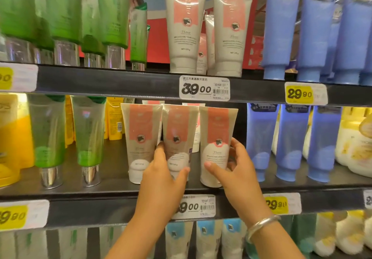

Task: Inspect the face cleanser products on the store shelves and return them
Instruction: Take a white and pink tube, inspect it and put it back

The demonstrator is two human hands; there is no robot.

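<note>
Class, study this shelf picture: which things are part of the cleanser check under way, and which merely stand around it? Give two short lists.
In the job:
left hand, gripping the middle pink-and-white tube
right hand, gripping the right pink-and-white tube

Standing by:
left pink-and-white tube
green tubes
blue tubes
39.00 price tag
silver bangle

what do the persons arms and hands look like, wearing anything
Both forearms are bare, with no sleeves in view. The right hand has a plain silver bangle around its wrist. The left hand wears nothing visible: no rings, watch or gloves.
</note>
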